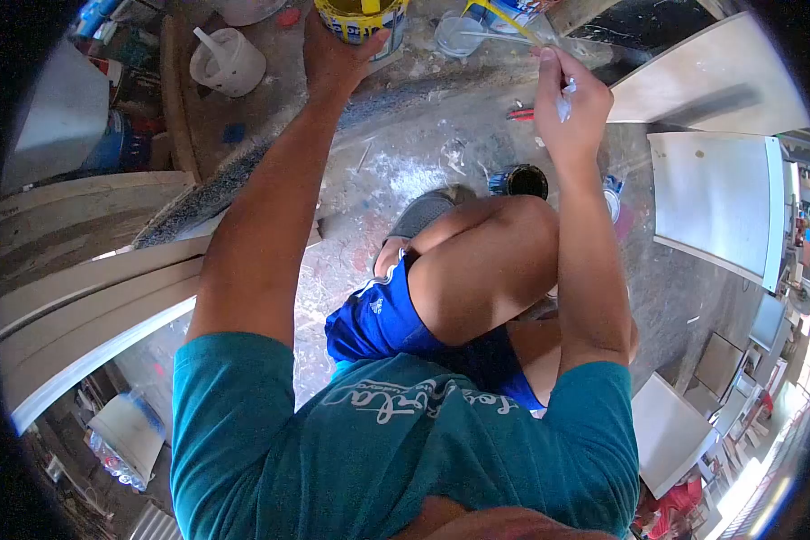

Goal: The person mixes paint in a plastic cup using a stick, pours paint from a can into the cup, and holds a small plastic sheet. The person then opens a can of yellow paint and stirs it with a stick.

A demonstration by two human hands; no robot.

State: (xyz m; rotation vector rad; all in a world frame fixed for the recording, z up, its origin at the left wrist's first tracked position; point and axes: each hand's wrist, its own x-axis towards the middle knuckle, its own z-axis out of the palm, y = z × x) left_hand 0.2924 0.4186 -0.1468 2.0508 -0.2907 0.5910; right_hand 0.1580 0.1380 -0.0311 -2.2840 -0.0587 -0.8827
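My left hand (337,58) is wrapped around the side of a yellow can (369,20) with dark lettering, cut off by the top edge of the view. A thin yellow stick (511,22) is pinched between the fingertips of my right hand (574,103). White smears mark the back of that hand. A pale, thin strip (495,36) also reaches toward these fingertips; whether I hold it too I cannot tell. Close to the stick is a clear plastic cup (456,38). Behind it stands a blue-labelled container (517,11), partly out of view.
A white tub (228,63) with a handle sticking out stands to the left. An open dark can (524,182) sits on the paint-spattered floor by my knee. Something red (520,115) lies beneath my right hand. White panels (715,202) stand at the right.
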